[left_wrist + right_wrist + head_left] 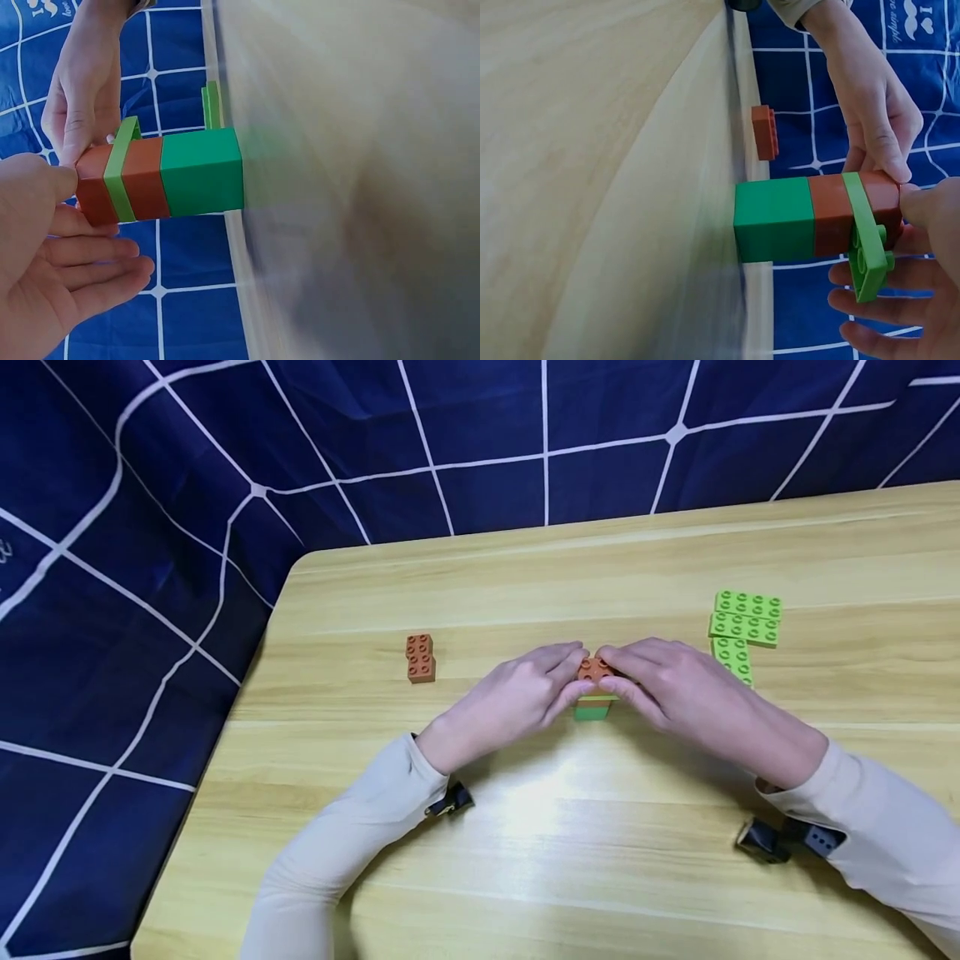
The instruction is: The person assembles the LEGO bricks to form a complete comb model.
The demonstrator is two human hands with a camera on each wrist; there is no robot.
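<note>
A small tower of toy building bricks stands upright on the table between both hands. A green block (202, 172) forms its base, under a reddish-brown brick (145, 180). Above that lies a light green plate (866, 247), its studded end jutting out toward the right hand's side. Topping the stack is another reddish-brown brick (595, 669), studs up. The left hand (528, 685) pinches this top brick between thumb and forefinger from the left. From the right, the right hand (675, 685) pinches the same brick, its other fingers spread loosely beside the tower.
Reddish-brown bricks (421, 658) sit to the left on the wooden table (525, 877). Several light green plates (746, 627) lie to the right, behind the right hand. A dark blue cloth (487, 443) with white lines hangs beyond the table's far and left edges.
</note>
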